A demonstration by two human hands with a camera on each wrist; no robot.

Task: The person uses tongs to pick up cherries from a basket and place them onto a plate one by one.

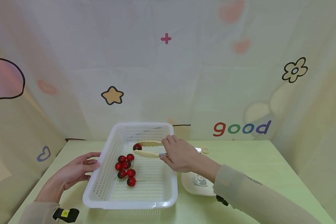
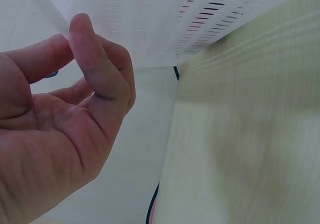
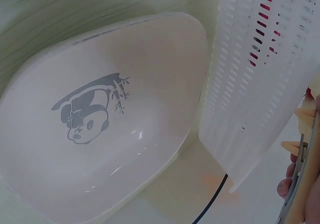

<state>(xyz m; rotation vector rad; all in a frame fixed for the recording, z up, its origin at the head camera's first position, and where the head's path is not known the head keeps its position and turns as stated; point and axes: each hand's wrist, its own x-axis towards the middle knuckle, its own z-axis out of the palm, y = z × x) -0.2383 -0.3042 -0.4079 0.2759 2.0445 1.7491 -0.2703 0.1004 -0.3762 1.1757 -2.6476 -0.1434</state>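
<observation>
One cherry (image 1: 137,147), round and glossy, sits between the pale tips of tongs (image 1: 147,154) over the basket (image 1: 131,204); it could slip if the right hand (image 1: 180,154), clamped on the tongs, slackens. The left hand (image 1: 77,171) pinches the perforated plastic rim; a tug might tilt it

Beige sleeves (image 1: 257,193), black yellow-labelled wristband (image 1: 72,215)

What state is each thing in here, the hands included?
Left hand: holding the left rim of the basket
Right hand: gripping the tongs
Basket: upright, uncovered, with cherries inside
Tongs: partly closed, a cherry between their tips
Cherry between the tips: above the basket floor
Other cherries: loose, clustered on the basket floor
Bowl: upright, uncovered, beside the basket
</observation>
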